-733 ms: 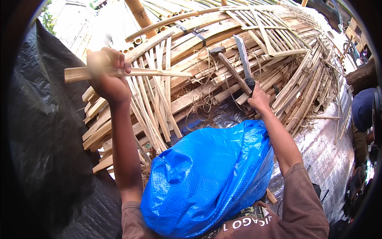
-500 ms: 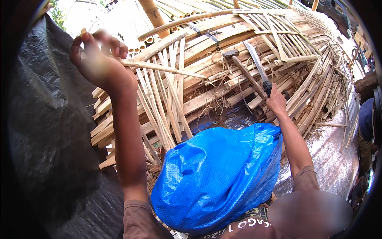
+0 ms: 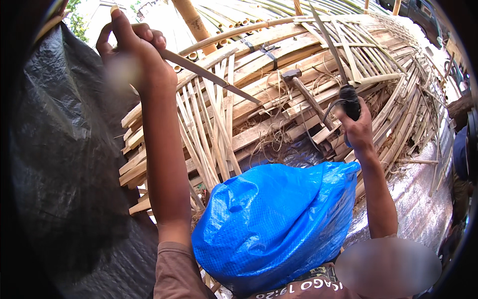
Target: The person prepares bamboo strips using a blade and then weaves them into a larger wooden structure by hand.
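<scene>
At the upper left my left hand (image 3: 144, 62) is raised, its fingers closed on a thin bamboo strip (image 3: 214, 78) that slants down to the right. Part of the grip is blurred. My right hand (image 3: 359, 130), on the right, wraps round the black handle of a long knife (image 3: 330, 47). Its blade points upward and leans slightly left, apart from the strip. Just left of the knife, a hammer (image 3: 306, 93) with a wooden handle lies on stacked bamboo slats (image 3: 249, 107). A blue plastic sheet (image 3: 274, 219) is bunched over my lap.
Crossed split strips (image 3: 211, 124) rest on the slats, with loose fibres (image 3: 269, 132) scattered between. A black tarp (image 3: 64, 149) hangs at the left. Bamboo poles fill the far side, with a thick upright post (image 3: 191, 22). Silvery sheeting (image 3: 418, 199) covers the right.
My right hand has lifted the knife off the pile beside the hammer, and its blade now stands higher. My left hand has shifted slightly up and right, and the strip now shows a darker face.
</scene>
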{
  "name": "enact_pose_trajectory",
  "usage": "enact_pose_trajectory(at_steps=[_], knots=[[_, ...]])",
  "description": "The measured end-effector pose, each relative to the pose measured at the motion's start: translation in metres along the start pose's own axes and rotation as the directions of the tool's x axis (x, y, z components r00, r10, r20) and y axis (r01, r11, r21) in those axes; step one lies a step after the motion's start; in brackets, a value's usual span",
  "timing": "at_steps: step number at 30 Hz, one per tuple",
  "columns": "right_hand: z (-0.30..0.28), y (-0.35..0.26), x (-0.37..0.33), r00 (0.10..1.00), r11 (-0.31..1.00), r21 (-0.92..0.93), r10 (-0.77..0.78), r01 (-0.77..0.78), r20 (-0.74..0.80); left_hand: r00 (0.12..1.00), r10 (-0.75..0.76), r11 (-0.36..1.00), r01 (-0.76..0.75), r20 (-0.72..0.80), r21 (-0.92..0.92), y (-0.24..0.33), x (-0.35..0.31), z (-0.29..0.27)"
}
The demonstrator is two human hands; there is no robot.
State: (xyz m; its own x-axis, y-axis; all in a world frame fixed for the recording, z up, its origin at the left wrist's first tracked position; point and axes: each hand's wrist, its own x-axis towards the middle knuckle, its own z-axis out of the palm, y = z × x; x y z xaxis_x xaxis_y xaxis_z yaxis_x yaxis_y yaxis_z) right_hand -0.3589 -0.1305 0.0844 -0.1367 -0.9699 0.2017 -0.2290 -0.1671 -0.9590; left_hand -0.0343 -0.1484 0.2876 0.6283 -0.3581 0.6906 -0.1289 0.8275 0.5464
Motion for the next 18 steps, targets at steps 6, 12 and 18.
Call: enact_pose_trajectory(at_steps=[6, 12, 18], knots=[[0.066, -0.059, -0.025, 0.958, 0.968, 0.247, -0.098, 0.029, 0.27, 0.796, -0.318, 0.899, 0.426, 0.514, -0.104, 0.002, 0.032, -0.009], [0.126, -0.069, -0.042, 0.944, 0.965, 0.262, -0.111, 0.026, 0.312, 0.903, -0.279, 0.937, 0.331, 0.326, -0.115, 0.001, 0.023, -0.01], [0.145, -0.059, -0.067, 0.937, 0.979, 0.199, -0.114, 0.05, 0.329, 0.985, -0.129, 0.984, 0.141, 0.112, -0.11, -0.002, 0.003, -0.007]])
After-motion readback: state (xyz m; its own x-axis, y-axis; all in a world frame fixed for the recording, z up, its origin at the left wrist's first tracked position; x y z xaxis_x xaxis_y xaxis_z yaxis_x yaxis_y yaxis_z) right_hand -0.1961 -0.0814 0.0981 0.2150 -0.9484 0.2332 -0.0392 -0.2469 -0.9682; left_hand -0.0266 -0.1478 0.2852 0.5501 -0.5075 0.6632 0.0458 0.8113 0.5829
